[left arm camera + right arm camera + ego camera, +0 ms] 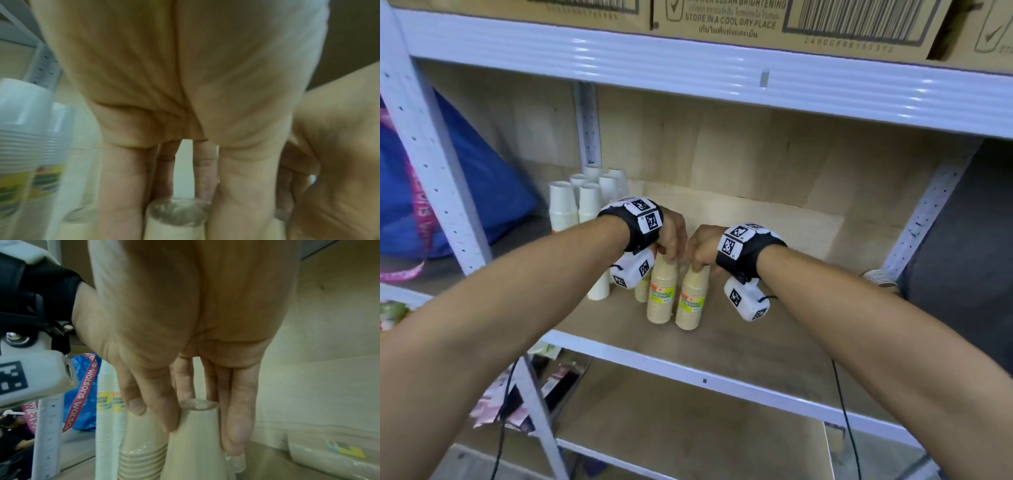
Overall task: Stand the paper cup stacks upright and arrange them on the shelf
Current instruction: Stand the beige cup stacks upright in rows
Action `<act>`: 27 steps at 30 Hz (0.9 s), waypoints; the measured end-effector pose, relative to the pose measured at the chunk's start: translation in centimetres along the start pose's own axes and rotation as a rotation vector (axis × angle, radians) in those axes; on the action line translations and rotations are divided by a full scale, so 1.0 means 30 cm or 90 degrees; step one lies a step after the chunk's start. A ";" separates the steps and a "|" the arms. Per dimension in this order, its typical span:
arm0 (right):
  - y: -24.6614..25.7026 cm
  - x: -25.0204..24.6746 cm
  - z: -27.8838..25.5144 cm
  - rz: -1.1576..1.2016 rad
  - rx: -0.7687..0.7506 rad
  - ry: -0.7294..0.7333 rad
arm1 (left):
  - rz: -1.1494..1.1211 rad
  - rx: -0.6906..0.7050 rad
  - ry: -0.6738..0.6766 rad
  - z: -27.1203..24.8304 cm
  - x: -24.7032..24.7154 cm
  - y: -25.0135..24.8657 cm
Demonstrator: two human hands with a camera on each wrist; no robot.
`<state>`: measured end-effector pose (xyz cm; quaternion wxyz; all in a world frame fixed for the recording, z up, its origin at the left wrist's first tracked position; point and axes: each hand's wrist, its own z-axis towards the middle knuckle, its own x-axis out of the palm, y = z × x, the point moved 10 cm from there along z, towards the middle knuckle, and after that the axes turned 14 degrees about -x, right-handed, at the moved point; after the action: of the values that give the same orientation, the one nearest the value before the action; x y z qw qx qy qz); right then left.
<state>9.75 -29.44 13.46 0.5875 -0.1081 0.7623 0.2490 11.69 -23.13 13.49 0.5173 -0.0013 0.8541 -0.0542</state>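
Two beige paper cup stacks with yellow-green labels stand upright, side by side, on the wooden shelf (763, 329). My left hand (671, 255) grips the top of the left beige stack (661, 298) from above. My right hand (698, 265) grips the top of the right beige stack (691, 305) in the same way. In the left wrist view, my fingers (121, 186) curl round that stack's top (176, 216). The right wrist view shows my fingers (238, 418) round the right beige stack (195, 447), with the left beige stack (141, 443) touching it.
Several white cup stacks (571, 202) stand at the shelf's back left; one more white stack (599, 287) and a beige one (642, 290) stand by my left wrist. A wrapped stack (329, 456) lies on its side to the right. A blue bag (482, 178) sits beyond the left upright.
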 end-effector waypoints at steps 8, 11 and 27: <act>0.136 0.012 0.085 -0.052 -0.057 -0.038 | -0.022 -0.059 -0.092 -0.028 -0.018 0.201; 0.144 0.018 0.113 -0.036 -0.052 -0.055 | -0.011 -0.075 -0.134 -0.023 -0.023 0.241; 0.115 0.021 0.170 0.029 -0.057 -0.099 | -0.076 -0.060 -0.135 0.044 -0.031 0.287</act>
<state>12.29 -23.85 12.79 0.6334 -0.0971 0.7050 0.3040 13.74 -14.63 12.88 0.5995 -0.0825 0.7948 -0.0443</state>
